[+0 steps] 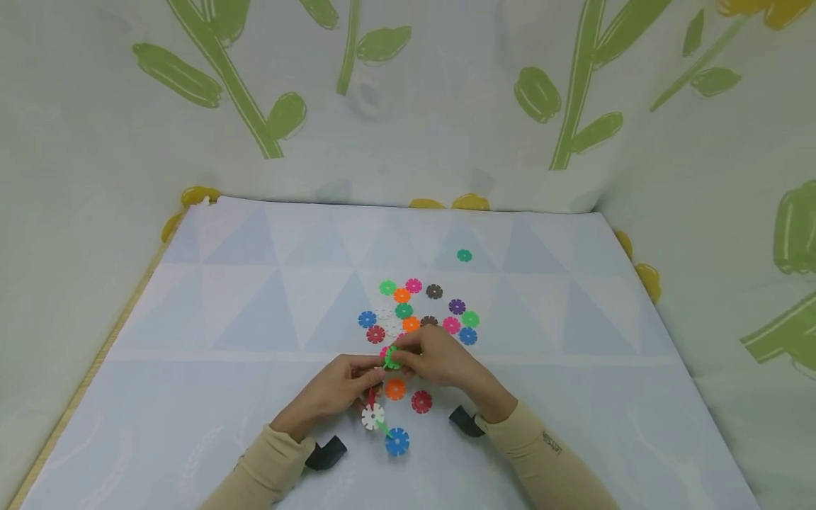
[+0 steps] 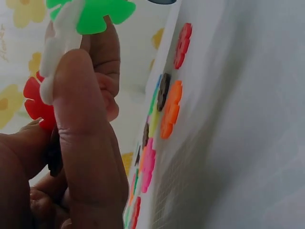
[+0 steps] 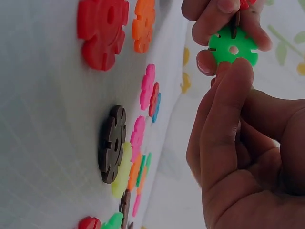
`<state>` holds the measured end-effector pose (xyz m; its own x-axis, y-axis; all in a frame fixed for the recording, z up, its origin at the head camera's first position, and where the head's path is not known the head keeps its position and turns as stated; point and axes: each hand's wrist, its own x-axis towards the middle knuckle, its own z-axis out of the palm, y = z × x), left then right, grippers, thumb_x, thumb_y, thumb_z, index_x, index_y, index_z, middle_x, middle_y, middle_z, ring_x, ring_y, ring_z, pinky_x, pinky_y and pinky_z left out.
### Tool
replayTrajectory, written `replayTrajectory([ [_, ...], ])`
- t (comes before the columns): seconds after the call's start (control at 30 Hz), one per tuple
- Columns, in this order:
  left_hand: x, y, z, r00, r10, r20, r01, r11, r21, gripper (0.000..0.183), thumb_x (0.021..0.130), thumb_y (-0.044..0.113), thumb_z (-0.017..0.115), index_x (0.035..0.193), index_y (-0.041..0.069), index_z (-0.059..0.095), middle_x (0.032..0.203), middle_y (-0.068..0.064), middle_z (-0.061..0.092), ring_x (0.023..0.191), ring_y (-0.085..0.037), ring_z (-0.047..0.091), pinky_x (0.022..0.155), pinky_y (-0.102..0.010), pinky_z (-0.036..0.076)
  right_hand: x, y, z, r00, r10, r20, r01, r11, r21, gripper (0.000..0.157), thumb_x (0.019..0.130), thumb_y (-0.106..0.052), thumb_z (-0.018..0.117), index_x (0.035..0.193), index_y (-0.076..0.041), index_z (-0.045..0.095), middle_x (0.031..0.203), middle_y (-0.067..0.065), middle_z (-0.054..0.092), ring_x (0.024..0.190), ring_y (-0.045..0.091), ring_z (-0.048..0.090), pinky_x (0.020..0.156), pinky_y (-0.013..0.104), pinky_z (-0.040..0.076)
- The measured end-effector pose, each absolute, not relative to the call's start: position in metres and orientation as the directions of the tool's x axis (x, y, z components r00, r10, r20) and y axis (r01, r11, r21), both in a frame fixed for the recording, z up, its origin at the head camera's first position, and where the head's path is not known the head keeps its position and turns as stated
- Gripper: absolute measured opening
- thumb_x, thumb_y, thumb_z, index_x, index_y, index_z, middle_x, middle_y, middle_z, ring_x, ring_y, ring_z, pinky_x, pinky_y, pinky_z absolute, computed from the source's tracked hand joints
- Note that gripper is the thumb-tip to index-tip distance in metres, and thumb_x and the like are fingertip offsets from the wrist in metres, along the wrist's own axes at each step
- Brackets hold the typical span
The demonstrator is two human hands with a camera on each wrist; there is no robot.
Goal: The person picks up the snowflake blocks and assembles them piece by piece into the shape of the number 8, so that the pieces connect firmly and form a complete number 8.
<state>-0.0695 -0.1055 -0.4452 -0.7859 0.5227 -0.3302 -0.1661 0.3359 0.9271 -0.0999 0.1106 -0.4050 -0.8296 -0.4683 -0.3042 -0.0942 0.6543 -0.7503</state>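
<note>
My left hand (image 1: 341,386) holds a chain of slotted plastic flower discs. A red disc (image 2: 37,101) and a white disc (image 2: 64,45) show at its fingers. Below the hand, a white disc (image 1: 372,416), a light green disc (image 1: 382,428) seen edge-on and a blue disc (image 1: 397,441) hang linked in the head view. Between thumb and fingertips, my right hand (image 1: 440,358) pinches a bright green disc (image 3: 233,49) right at the left fingers. A dark piece (image 3: 236,24) meets its slotted edge in the right wrist view. Fingers hide part of the joined pieces.
Loose discs of several colours lie beyond the hands, among them a purple disc (image 1: 457,307) and a blue disc (image 1: 366,319). A teal disc (image 1: 464,256) lies farther back. Close by the hands are an orange disc (image 1: 395,389) and a red disc (image 1: 421,401).
</note>
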Motion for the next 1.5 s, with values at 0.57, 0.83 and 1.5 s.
replayTrajectory([
  [0.57,-0.072,-0.108,-0.445,-0.810,0.489,-0.325,-0.176,0.326,0.929,0.048,0.103,0.028,0.061,0.140,-0.002,0.056,0.092,-0.006,0.069,0.076,-0.014,0.063,0.066,-0.030,0.059,-0.121,0.151,-0.410,-0.907,-0.303,-0.292,0.017,0.667,-0.745,0.027,0.098,-0.029,0.069,0.119,-0.014,0.075,0.090,0.000,0.073,0.078,0.014,0.066,0.071,0.029,0.056],
  [0.83,-0.074,-0.113,-0.446,-0.816,0.478,-0.326,-0.182,0.322,0.929,0.046,0.104,0.024,0.060,0.139,-0.005,0.055,0.091,-0.007,0.069,0.075,-0.012,0.063,0.066,-0.029,0.059,-0.148,0.225,-0.410,-0.944,-0.096,-0.317,0.163,0.698,-0.697,0.037,0.102,-0.033,0.063,0.131,-0.010,0.067,0.120,0.012,0.073,0.103,0.022,0.074,0.103,0.049,0.053],
  [1.5,-0.076,-0.113,-0.441,-0.804,0.478,-0.354,-0.205,0.337,0.919,0.051,0.103,0.024,0.061,0.144,-0.006,0.051,0.092,-0.006,0.069,0.076,-0.014,0.062,0.066,-0.030,0.059,-0.157,0.238,-0.419,-0.931,0.038,-0.363,0.247,0.797,-0.550,0.039,0.091,-0.030,0.077,0.122,-0.008,0.072,0.116,0.014,0.073,0.116,0.033,0.062,0.104,0.053,0.050],
])
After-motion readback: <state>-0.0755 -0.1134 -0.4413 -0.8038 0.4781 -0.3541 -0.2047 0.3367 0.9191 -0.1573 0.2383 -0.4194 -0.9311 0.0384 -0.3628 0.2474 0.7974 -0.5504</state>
